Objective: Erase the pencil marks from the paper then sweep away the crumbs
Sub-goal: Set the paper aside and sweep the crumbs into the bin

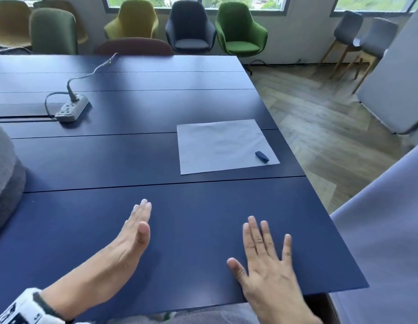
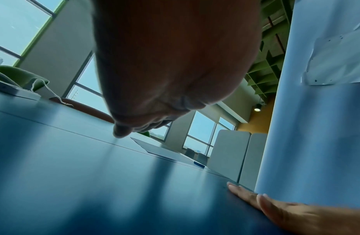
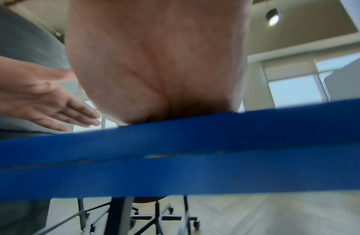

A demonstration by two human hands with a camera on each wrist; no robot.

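Note:
A white sheet of paper [image 1: 224, 146] lies on the blue table [image 1: 98, 160] toward its right edge. A small dark blue eraser [image 1: 262, 156] rests on the paper's near right corner. In the left wrist view the paper [image 2: 159, 151] and eraser [image 2: 199, 164] show far off. My left hand [image 1: 135, 228] stands on its edge near the table's front, fingers straight, holding nothing. My right hand [image 1: 266, 251] lies flat, palm down, fingers spread, near the front right corner. Both hands are well short of the paper. Pencil marks on the sheet are too faint to make out.
A grey power strip [image 1: 72, 108] with its cable sits at the table's back left. Several chairs [image 1: 238, 29] line the wall beyond. The table's right edge [image 1: 320, 202] drops to a wooden floor, with a pale panel [image 1: 385, 242] close at the right.

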